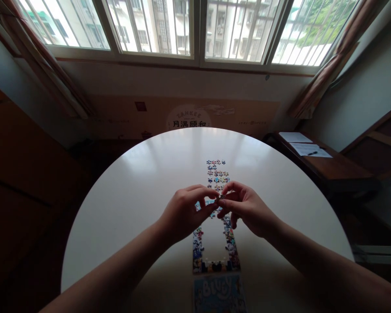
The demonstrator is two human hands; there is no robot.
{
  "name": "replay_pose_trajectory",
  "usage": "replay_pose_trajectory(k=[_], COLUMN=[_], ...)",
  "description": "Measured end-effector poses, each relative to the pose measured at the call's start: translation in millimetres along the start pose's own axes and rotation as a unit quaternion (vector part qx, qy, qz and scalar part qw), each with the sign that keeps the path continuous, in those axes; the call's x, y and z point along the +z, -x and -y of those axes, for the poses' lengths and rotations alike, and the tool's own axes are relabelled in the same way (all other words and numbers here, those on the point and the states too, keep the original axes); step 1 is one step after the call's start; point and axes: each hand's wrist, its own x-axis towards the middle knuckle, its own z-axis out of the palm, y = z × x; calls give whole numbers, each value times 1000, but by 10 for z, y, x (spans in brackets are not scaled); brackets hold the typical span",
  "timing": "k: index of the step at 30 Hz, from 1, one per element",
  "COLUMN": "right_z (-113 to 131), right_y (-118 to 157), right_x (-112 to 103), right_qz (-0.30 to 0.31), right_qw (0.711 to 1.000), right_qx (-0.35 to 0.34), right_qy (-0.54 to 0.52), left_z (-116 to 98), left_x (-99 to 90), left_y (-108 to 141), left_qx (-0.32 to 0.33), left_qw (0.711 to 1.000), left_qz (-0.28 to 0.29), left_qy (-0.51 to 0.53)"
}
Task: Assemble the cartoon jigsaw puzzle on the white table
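Both hands meet above the table, pinching one small jigsaw puzzle piece (220, 198) between the fingertips. My left hand (189, 208) grips it from the left, with thumb and forefinger closed on its edge. From the right, my right hand (244, 204) holds the same piece, its lower fingers curled. Below them lies a partly joined puzzle frame (198, 248), its sides and bottom edge linked around a bare middle. The hands cover part of its top edge. Loose puzzle pieces (217, 173) lie in short rows just beyond the hands.
A blue box lid marked "BLUEY" (218, 292) lies at the near side of the round white table (124, 204). On the right, papers (309, 150) and a dark pen rest on a wooden bench (332, 167). Windows and curtains are behind the table.
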Motion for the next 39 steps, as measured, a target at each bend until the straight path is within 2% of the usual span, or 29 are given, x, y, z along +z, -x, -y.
replay_pose_trajectory(k=[16,22,25,29,33,39], right_z=[42,62,88,109,110,83], right_y=[29,24,24,27,45,60], right_x=[12,20,12,-8,-11,-61], right_qz=[-3,-31,-36,-17,14,55], right_qw=[998,997,996,992,991,991], right_qx=[-46,-53,-50,-55,-64,-38], right_qy=[35,38,65,115,119,113], left_z=[0,-3,20,42,44,50], left_x=[-32,-49,-55,-41,-15,4], left_y=[8,3,3,10,18,21], left_qx=[-29,4,0,-8,5,34], left_qw=[999,999,999,999,999,998], left_qz=[5,38,27,9,29,52], left_qy=[-26,-38,-45,-44,-23,-8])
